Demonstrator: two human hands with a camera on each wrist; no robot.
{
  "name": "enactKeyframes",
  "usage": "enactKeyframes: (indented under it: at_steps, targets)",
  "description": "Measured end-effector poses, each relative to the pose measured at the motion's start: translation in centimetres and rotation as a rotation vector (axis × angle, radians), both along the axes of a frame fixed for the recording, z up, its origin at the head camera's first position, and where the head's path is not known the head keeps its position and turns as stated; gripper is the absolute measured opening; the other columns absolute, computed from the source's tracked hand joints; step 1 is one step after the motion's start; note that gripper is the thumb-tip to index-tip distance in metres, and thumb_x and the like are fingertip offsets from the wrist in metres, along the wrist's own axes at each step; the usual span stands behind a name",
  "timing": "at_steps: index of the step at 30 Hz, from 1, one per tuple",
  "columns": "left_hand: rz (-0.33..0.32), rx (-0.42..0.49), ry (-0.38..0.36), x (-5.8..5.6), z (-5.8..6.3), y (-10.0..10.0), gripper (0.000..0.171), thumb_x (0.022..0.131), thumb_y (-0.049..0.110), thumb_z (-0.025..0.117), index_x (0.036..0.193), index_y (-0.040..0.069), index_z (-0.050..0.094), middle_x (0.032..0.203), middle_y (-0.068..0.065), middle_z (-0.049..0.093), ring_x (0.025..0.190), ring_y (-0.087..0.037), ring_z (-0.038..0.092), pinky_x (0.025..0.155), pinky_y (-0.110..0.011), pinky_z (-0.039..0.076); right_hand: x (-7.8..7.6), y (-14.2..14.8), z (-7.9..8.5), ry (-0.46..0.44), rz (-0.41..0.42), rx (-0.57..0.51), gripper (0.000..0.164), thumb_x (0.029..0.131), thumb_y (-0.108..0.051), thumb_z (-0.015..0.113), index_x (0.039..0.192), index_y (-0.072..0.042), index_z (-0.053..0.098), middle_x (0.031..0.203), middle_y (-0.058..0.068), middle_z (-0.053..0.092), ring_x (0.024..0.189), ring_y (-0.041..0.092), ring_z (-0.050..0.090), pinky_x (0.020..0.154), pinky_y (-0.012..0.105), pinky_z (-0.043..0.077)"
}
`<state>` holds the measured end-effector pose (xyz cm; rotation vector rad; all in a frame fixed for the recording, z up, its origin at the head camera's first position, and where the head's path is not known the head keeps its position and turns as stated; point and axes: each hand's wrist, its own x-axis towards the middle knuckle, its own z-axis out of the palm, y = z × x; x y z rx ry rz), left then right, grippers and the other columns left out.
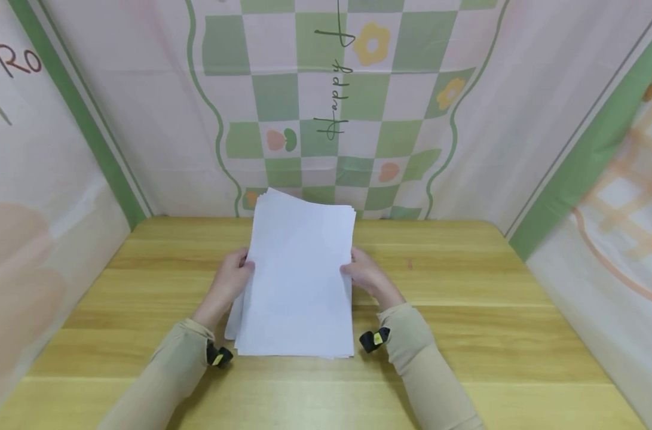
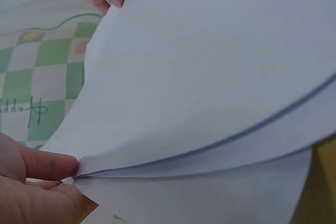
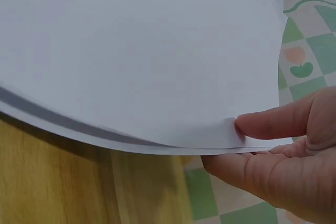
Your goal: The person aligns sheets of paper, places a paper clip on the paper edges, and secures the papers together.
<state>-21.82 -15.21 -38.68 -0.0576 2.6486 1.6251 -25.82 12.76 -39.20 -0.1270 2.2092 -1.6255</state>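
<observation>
Several white sheets of paper [image 1: 299, 280] form a loose stack, tilted up with the upper corners fanned unevenly. My left hand [image 1: 232, 278] pinches the stack's left edge, thumb on top and fingers behind. On the opposite edge, my right hand [image 1: 366, 272] grips it the same way. In the left wrist view the sheets [image 2: 210, 66] bow and part into layers near the left thumb [image 2: 52, 165]. The right wrist view has the right thumb [image 3: 275, 123] pressing the top sheet [image 3: 136, 56], with fingers underneath. One sheet sticks out at the lower left of the stack.
A wooden table [image 1: 455, 340] lies beneath the hands. Behind it hangs a white and green checked curtain [image 1: 320, 95] with flowers and lettering. Printed cloth panels stand at left [image 1: 35, 179] and right [image 1: 627, 197]. Each wrist carries a small black camera [image 1: 374, 339].
</observation>
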Motion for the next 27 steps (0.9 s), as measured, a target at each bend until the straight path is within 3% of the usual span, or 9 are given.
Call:
enactKeyframes:
  at_steps: [11,18,27]
  targets:
    - [0.035,0.091,-0.009,0.3,0.2,0.0,0.044,0.098,0.011,0.039,0.139,-0.006,0.038,0.140,-0.025,0.045,0.128,-0.036,0.044,0.107,-0.049,0.036,0.7,-0.5,1.3,0.081,-0.066,0.061,0.058,0.096,-0.003,0.041,0.149,-0.001,0.017,0.151,0.023,0.027,0.139,0.039,0.028,0.112,0.051,0.025]
    - [0.056,0.122,-0.006,0.5,0.7,0.2,0.044,0.099,0.014,0.040,0.139,-0.005,0.039,0.139,-0.023,0.046,0.127,-0.036,0.045,0.106,-0.049,0.036,1.1,-0.8,1.9,0.086,-0.076,-0.008,0.057,0.095,0.000,0.039,0.147,0.002,0.018,0.150,0.024,0.028,0.137,0.039,0.030,0.112,0.050,0.026]
    - [0.093,0.156,0.017,0.7,1.0,0.4,0.044,0.100,0.016,0.041,0.139,-0.004,0.040,0.143,-0.023,0.042,0.130,-0.035,0.043,0.108,-0.049,0.034,1.1,-1.1,2.1,0.102,-0.142,-0.005,0.048,0.099,-0.012,0.039,0.144,0.001,0.027,0.146,0.022,0.034,0.133,0.035,0.036,0.110,0.049,0.030]
